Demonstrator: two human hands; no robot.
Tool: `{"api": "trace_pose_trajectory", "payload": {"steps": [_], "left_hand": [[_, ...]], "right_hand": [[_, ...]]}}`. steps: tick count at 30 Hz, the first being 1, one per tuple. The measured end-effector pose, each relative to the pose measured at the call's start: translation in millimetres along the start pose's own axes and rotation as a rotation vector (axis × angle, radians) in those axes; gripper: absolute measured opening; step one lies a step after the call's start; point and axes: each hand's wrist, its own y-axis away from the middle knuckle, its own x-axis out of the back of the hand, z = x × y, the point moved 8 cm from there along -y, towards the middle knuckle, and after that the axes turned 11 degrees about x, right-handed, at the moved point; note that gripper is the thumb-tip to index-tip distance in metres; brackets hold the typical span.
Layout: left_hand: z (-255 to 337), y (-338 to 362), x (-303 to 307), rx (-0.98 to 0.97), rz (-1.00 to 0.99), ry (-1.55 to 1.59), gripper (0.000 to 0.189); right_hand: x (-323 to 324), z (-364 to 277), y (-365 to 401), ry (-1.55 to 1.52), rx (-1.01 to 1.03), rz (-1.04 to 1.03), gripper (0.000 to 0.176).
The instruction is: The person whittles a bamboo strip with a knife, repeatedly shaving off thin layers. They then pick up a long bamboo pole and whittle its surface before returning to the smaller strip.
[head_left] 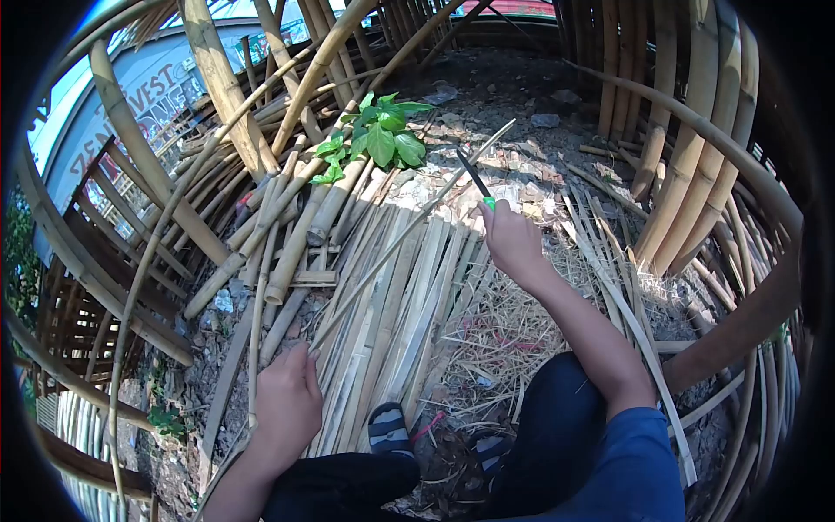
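Observation:
A long, thin bamboo strip (409, 228) slants up and away to the right from my left hand (287, 396), whose fingers are closed around its near part. Ahead and to the right, my right hand (513, 244) grips a knife (473, 174) by its green handle. The dark blade points up and to the left, close to the far part of the strip. Below both hands, a row of split bamboo slats (391, 304) lies on the ground. Pale shavings (504, 326) are scattered under my right forearm.
Bamboo poles (217, 87) lean at the left, with more upright poles (696, 157) at the right. A leafy green plant (383, 130) grows beyond the slats. My sandalled foot (390, 429) rests by their near end. Long loose strips (622, 304) lie at right.

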Motion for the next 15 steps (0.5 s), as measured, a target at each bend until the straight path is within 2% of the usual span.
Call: {"api": "trace_pose_trajectory", "payload": {"steps": [2,3,5,7,9,10,11,13,14,15], "left_hand": [[-3,0,-3,0.021,-0.002,0.004,0.005],[-4,2,-4,0.025,-0.016,-0.001,0.005],[-2,-4,-5,0.028,-0.024,-0.033,0.005],[1,-4,-5,0.035,-0.026,-0.019,0.005],[3,-4,-5,0.04,-0.033,-0.008,0.005],[5,-2,-4,0.036,-0.026,-0.008,0.005],[6,0,-3,0.028,-0.02,-0.007,0.005],[2,5,-2,0.006,-0.031,-0.028,0.005],[0,2,-3,-0.002,-0.026,-0.041,0.005],[-2,1,-4,0.035,-0.065,-0.056,0.006]], "right_hand": [[18,-17,11,-0.071,0.057,0.114,0.043],[22,-24,15,-0.076,0.048,0.103,0.043],[53,-63,16,-0.329,0.318,0.23,0.038],[62,-75,21,-0.407,0.383,0.243,0.033],[79,-108,48,-0.439,0.971,0.441,0.031],[39,-90,34,-0.271,0.662,0.221,0.036],[26,-78,33,-0.268,0.65,0.218,0.036],[-4,-22,5,-0.125,0.042,-0.066,0.044],[-5,-18,8,-0.207,0.015,-0.072,0.051],[3,-27,9,-0.196,0.026,-0.071,0.048]]}}
